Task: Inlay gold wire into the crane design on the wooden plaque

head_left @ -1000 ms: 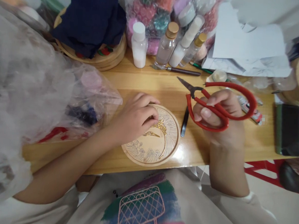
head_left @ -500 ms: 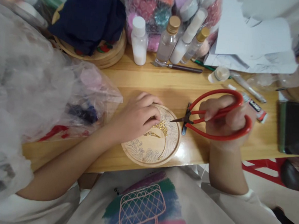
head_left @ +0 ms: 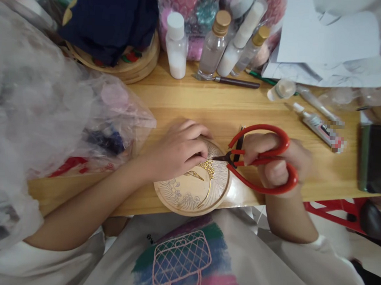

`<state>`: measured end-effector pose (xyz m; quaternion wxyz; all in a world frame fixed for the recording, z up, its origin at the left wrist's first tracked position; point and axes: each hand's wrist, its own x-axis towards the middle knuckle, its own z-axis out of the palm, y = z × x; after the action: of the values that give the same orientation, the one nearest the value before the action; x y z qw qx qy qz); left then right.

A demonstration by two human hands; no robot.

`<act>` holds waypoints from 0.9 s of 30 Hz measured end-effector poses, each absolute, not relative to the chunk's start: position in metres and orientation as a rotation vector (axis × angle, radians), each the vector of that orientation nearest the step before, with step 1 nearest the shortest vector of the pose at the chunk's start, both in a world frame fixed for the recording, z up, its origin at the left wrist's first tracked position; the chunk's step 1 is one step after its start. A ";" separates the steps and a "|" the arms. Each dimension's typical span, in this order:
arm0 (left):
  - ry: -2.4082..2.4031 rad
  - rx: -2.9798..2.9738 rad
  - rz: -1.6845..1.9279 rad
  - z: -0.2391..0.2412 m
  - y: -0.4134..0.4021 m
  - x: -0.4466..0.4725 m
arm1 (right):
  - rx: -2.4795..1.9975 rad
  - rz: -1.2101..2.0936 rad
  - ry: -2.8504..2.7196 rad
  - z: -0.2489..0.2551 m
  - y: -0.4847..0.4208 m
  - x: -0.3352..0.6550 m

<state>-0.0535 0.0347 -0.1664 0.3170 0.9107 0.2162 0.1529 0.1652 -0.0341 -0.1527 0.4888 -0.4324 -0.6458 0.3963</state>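
A round wooden plaque (head_left: 178, 197) lies near the table's front edge, with fine line drawings and a raised gold wire outline (head_left: 210, 171) on its face. My left hand (head_left: 183, 148) rests over the plaque's upper left part, thumb and forefinger pinched together; whatever is between them is hidden. In my right hand (head_left: 269, 161) are red-handled scissors (head_left: 287, 181), my fingers inside the loops. Their dark pointed blades reach over the plaque's right side, tips close to my left fingertips. Dark tweezers (head_left: 239, 145) lie partly behind the scissors.
Bottles (head_left: 213, 50) stand at the back, with a craft knife (head_left: 236, 82) before them. A glue tube (head_left: 322, 128), a small jar (head_left: 282, 89) and a dark box-like object (head_left: 376, 158) are on the right. Plastic bags (head_left: 52, 101) crowd the left; papers (head_left: 330, 39) lie back right.
My right hand has brought the scissors left and slightly down, so the blades reach further over the plaque. The glue tube now shows more fully. My left hand stays almost in place.
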 end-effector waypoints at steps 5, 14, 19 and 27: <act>0.606 2.395 0.361 -0.165 0.034 -0.053 | -1.007 0.737 -1.634 -0.153 -0.034 0.159; 0.627 2.351 0.355 -0.164 0.034 -0.052 | -0.996 0.732 -1.675 -0.151 -0.033 0.160; 0.625 2.346 0.361 -0.165 0.034 -0.051 | -0.963 0.724 -1.701 -0.151 -0.032 0.161; 0.604 2.446 0.342 -0.163 0.034 -0.052 | -0.885 0.721 -1.830 -0.138 -0.032 0.157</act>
<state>-0.0524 0.0344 -0.1632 0.2950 0.9192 0.2268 0.1285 0.1573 -0.0323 -0.1380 0.4727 -0.3617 -0.7476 0.2946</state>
